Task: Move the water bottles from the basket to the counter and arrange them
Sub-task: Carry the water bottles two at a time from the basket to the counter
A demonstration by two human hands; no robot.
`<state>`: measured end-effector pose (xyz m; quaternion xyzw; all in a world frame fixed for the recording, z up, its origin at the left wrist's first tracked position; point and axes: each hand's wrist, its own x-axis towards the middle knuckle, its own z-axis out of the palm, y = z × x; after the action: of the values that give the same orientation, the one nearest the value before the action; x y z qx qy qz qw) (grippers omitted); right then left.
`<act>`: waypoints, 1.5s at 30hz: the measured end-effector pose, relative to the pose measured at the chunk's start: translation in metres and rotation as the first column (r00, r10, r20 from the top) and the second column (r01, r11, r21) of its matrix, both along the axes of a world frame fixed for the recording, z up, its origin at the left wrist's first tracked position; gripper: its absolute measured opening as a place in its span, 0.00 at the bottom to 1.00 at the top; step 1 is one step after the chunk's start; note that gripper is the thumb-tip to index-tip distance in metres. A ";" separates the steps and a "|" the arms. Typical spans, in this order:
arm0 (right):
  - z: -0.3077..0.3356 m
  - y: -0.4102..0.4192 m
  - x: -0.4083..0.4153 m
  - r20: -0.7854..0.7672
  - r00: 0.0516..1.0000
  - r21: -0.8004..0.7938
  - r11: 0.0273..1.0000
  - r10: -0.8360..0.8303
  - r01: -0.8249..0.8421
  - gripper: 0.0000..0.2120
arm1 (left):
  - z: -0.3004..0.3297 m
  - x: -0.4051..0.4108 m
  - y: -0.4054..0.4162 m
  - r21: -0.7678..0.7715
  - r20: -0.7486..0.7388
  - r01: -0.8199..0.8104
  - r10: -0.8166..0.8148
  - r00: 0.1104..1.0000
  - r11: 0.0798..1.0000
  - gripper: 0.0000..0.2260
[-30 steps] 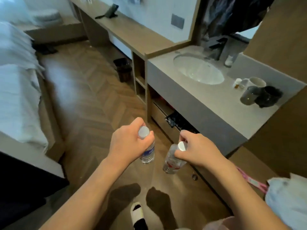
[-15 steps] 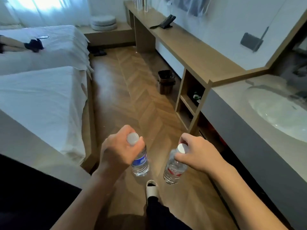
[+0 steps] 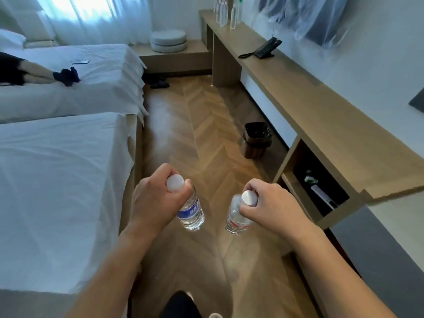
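My left hand (image 3: 153, 200) grips a clear water bottle with a blue label (image 3: 191, 213) by its neck, white cap up. My right hand (image 3: 268, 206) holds a second clear bottle with a red label (image 3: 236, 216) the same way. Both bottles hang above the wooden floor in the aisle. The long wooden counter (image 3: 321, 115) runs along the right wall. At its far end stand several clear bottles (image 3: 223, 13). No basket is in view.
Two white beds (image 3: 57, 168) fill the left side; another person's arm lies on the far bed. A black phone (image 3: 266, 49) sits on the counter. A dark waste bin (image 3: 255, 143) stands on the floor by the counter. An open shelf (image 3: 319, 191) sits below it.
The view has swung left from the sink, along the aisle toward the window. Both hands keep their bottles, and the far counter end with standing bottles has come into sight.
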<state>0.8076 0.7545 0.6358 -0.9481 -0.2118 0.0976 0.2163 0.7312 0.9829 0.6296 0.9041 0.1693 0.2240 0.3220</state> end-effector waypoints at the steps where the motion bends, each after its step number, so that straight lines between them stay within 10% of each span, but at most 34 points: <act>1: 0.000 0.012 0.022 0.004 1.000 0.006 1.000 -0.004 0.004 0.10 | 0.000 0.022 0.014 -0.012 0.006 -0.006 0.006 1.000 1.000 0.12; 45: 0.002 0.461 0.972 0.001 0.996 0.012 0.996 -0.086 0.086 0.09 | 0.006 0.987 0.454 -0.079 -0.073 0.105 -0.111 0.991 0.991 0.11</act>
<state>1.7796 1.2153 0.6375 -0.9550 -0.1717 0.0863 0.2260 1.7177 1.4371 0.6360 0.9071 0.1407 0.1647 0.3608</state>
